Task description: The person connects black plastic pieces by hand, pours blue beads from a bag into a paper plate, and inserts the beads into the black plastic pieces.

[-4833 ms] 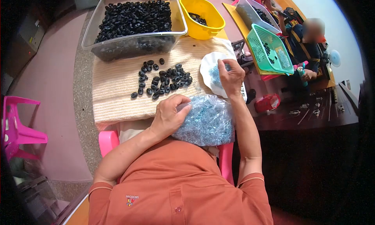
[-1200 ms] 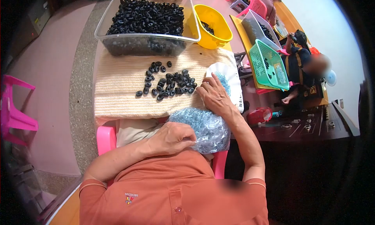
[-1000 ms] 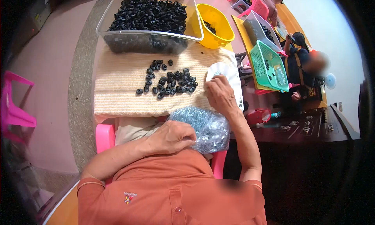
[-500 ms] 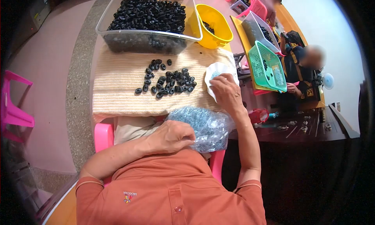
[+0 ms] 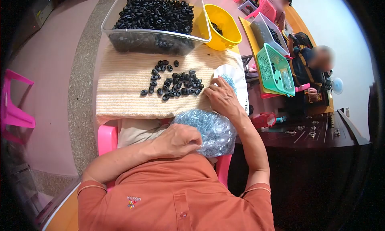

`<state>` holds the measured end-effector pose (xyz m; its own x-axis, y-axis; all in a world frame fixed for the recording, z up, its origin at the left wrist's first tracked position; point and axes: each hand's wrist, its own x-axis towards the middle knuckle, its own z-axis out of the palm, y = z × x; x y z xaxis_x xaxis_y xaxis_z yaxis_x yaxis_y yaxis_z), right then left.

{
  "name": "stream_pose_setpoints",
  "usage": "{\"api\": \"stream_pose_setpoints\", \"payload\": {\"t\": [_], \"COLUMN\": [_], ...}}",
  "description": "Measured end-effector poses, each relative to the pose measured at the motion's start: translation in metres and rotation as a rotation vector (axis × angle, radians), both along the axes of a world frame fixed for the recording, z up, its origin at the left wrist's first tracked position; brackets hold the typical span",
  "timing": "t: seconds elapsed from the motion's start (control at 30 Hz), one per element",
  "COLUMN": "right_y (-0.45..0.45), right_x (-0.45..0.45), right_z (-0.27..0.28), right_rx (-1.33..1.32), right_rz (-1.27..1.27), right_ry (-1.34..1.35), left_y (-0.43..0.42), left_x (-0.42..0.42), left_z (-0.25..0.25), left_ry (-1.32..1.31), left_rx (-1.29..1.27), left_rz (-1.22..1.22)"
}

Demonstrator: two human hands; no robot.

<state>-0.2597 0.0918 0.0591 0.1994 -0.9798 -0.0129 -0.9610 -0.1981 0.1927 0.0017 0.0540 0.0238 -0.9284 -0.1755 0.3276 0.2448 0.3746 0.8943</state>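
My left hand (image 5: 179, 140) is closed on the edge of a clear plastic bag (image 5: 208, 131) full of small bluish pieces, which lies at my lap. At the left edge of a white scalloped plate (image 5: 218, 72) rests my right hand (image 5: 221, 95), fingers bent and partly over the rim; whether it holds anything is hidden. Small blue pieces (image 5: 230, 81) lie on the plate. Loose black oval parts (image 5: 176, 84) are spread on the striped towel (image 5: 124, 86), left of my right hand.
Behind the towel stand a clear bin (image 5: 156, 40) heaped with black parts and a yellow tub (image 5: 224, 28). To the right are a green basket (image 5: 276, 68), another clear bin (image 5: 266, 32) and two seated people. A pink stool (image 5: 16, 110) stands at left.
My right hand has gone from over the plate to its left edge, uncovering the blue pieces. My left hand stays at the bag. The person at right has shifted an arm.
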Motion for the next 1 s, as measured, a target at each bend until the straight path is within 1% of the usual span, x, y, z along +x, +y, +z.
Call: {"api": "stream_pose_setpoints", "payload": {"t": [0.1,0.2,0.4,0.5,0.7,0.8,1.0], "right_y": [0.000,-0.004,-0.015,-0.016,-0.018,-0.016,-0.002], "right_x": [0.009,0.016,0.024,0.022,0.022,0.026,0.011], "right_z": [0.004,0.007,0.004,-0.002,-0.007,0.002,0.001], "right_rx": [-0.127,-0.063,0.023,0.001,-0.003,0.000,-0.202], "right_rz": [0.040,-0.001,-0.008,0.022,-0.014,-0.019,-0.026], "right_ry": [-0.144,-0.249,-0.294,-0.295,-0.311,-0.308,-0.345], "left_y": [0.002,0.003,0.002,0.002,0.002,0.002,0.003], "left_x": [-0.002,-0.001,-0.002,-0.001,-0.001,-0.001,-0.001], "left_z": [-0.003,-0.002,-0.001,-0.002,-0.001,-0.002,-0.004], "left_ry": [0.043,0.049,0.047,0.048,0.045,0.054,0.054], "left_rx": [0.009,0.009,-0.016,-0.017,-0.007,-0.008,-0.014], "left_rz": [0.020,0.027,0.018,0.016,0.014,0.021,0.028]}}
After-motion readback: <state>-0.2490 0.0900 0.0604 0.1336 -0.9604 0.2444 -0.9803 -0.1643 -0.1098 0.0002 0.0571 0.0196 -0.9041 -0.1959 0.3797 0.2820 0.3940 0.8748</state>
